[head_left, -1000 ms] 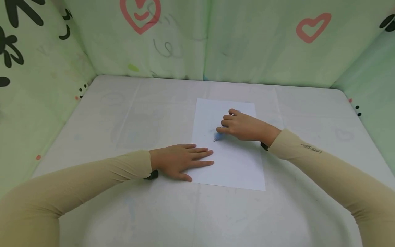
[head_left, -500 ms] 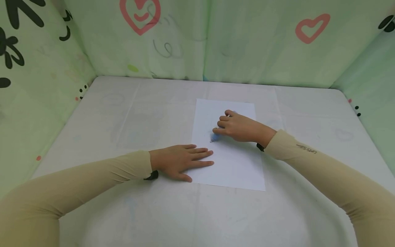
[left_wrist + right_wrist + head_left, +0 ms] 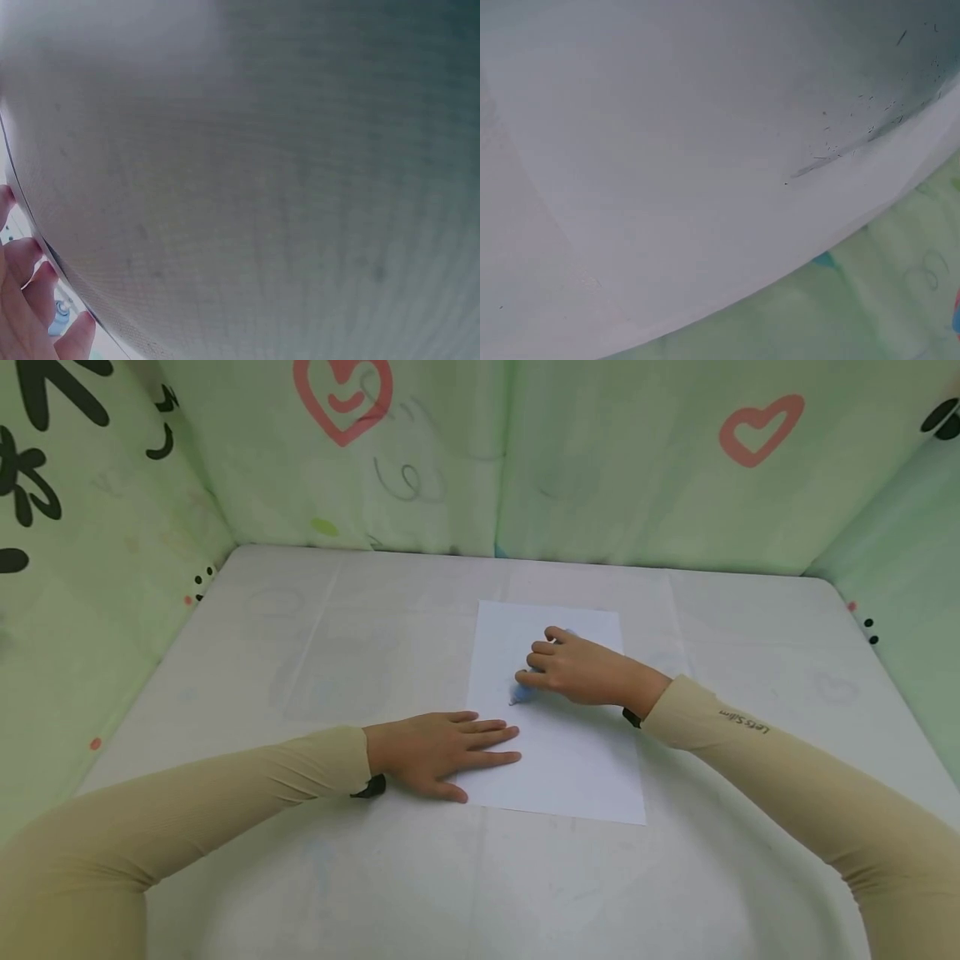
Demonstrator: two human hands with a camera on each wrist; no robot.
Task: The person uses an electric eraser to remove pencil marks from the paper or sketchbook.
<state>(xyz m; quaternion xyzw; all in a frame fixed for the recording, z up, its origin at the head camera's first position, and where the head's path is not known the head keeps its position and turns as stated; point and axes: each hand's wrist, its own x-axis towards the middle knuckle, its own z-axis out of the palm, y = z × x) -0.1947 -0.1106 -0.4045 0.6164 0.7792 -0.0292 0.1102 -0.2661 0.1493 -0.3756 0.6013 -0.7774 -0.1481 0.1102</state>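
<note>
**Blue crayon worked across a loose sheet, steadied by a flat palm**

A person's right hand (image 3: 581, 670) gripped a small blue crayon (image 3: 522, 693), fingers curled round it and its tip down on a white sheet of paper (image 3: 562, 760) lying near the middle of the pale desk (image 3: 300, 635). The left hand (image 3: 442, 752) lay flat, fingers straight, with its fingertips pressing the sheet's near left edge and the palm on the desk beside it. Faint blue marks showed on the paper just left of the crayon.

The sheet looked thin, light and limp, likely to slide or crease on the smooth desk unless pinned at an edge as here. The crayon appeared short, stiff and light, probably brittle under hard pressure; a hold low on the barrel, close to the tip, seemed the safest. Green padded walls (image 3: 615, 468) printed with red hearts enclosed the desk on the left, far and right sides.
</note>
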